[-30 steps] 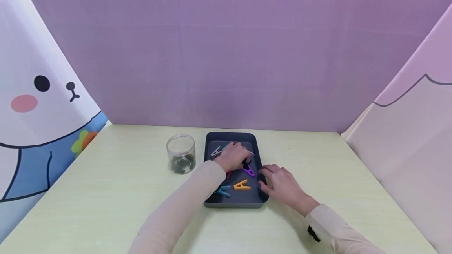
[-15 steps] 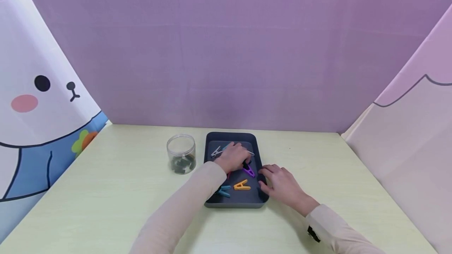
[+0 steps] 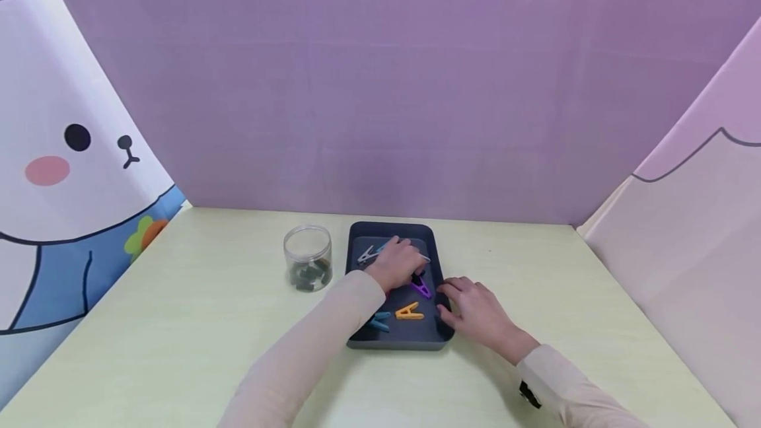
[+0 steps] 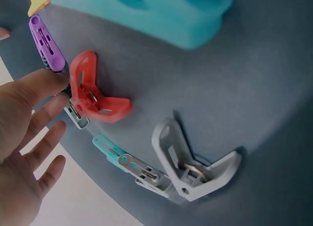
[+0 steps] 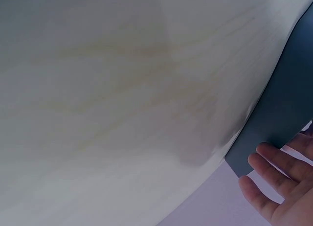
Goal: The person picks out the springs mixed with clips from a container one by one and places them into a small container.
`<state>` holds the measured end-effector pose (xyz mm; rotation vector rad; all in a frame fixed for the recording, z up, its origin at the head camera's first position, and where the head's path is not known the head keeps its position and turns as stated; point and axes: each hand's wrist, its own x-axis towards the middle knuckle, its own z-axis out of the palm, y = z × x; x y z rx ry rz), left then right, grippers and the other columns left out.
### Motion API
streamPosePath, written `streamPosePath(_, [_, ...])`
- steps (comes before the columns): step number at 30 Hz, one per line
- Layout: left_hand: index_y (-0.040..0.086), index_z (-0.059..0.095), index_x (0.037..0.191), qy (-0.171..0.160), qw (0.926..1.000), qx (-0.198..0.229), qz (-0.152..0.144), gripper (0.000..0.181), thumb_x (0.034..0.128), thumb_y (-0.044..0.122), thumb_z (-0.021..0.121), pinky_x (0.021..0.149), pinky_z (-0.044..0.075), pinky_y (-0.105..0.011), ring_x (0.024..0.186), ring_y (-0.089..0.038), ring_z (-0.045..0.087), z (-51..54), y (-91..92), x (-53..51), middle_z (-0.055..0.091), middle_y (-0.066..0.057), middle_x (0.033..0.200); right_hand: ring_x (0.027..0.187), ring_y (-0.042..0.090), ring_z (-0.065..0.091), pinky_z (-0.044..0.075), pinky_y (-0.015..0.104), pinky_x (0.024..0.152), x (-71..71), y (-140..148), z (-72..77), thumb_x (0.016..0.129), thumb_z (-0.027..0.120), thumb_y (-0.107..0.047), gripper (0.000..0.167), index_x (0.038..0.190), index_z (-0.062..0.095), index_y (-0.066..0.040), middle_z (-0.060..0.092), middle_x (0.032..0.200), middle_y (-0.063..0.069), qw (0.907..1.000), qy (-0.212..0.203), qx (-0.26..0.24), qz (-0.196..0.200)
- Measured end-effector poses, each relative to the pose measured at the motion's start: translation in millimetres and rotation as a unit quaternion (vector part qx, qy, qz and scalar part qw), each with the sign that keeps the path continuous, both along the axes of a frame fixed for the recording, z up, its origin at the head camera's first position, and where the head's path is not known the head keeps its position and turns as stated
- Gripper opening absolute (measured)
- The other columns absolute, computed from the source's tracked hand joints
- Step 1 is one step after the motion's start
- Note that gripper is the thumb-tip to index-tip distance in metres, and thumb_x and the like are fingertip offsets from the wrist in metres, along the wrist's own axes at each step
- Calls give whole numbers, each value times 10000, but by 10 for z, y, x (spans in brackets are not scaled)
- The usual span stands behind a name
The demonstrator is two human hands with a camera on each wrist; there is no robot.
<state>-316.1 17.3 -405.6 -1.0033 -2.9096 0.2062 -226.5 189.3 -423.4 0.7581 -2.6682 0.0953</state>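
Over the dark grey tray (image 3: pixel 431 332), my left hand (image 3: pixel 395 265) reaches down among spring clips. In the left wrist view its thumb and forefinger pinch a small black thing (image 4: pixel 67 90), mostly hidden by the fingers. Beside those fingertips lies a red clip (image 4: pixel 93 96), with a purple clip (image 4: pixel 46 42) above. Grey clips (image 4: pixel 183 167) and a light-blue clip (image 4: pixel 108 148) sit further along. An orange clip (image 3: pixel 409 312) and a teal clip (image 3: pixel 379 322) occupy the tray's near end. My right hand (image 3: pixel 475 309) rests its relaxed fingers against the tray's right wall.
A clear round jar (image 3: pixel 308 256) without a lid stands left of the tray, with dark pieces at its bottom. The pale table (image 3: pixel 178 322) extends around both. A purple cloth (image 3: pixel 380 84) hangs behind, with printed cloths at the sides.
The head view has shifted slightly, so everything appears a few pixels further right. Both hands keep nearly the same place and pose at the tray.
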Motion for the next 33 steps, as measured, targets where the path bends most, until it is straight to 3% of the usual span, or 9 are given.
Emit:
streamPosePath(13, [297,685,967,175,9997,-156,-100,202,770,327,717,959,374,-389,956,-144,512,149,-37,-21,657,126,962,966,209,594,503,396,760,-2,15,22,794,650,-311,312,1009,660,-85,645,1064,77,10000,37,-21,57])
streamPosePath(21, [262,653,881,219,9992,248,-207,134,771,310,712,869,370,-341,865,-127,469,313,-157,18,637,130,908,963,206,591,501,394,762,0,20,22,793,654,-313,312,1007,658,-87,643,1061,76,10000,-44,-33,-28])
streamPosePath(26, [247,647,859,381,9973,524,-331,124,766,304,708,827,372,-327,855,-126,484,343,-250,6,623,120,864,960,207,591,500,387,756,-4,20,18,788,658,-313,312,1002,660,-87,644,1058,77,10000,-12,-45,-21])
streamPosePath(33, [235,636,851,371,9961,756,-259,106,767,268,691,796,371,-321,837,-127,486,386,-406,49,606,103,857,969,206,588,498,394,772,0,20,20,788,660,-309,310,1007,659,-90,642,1066,75,9999,-75,-40,-81])
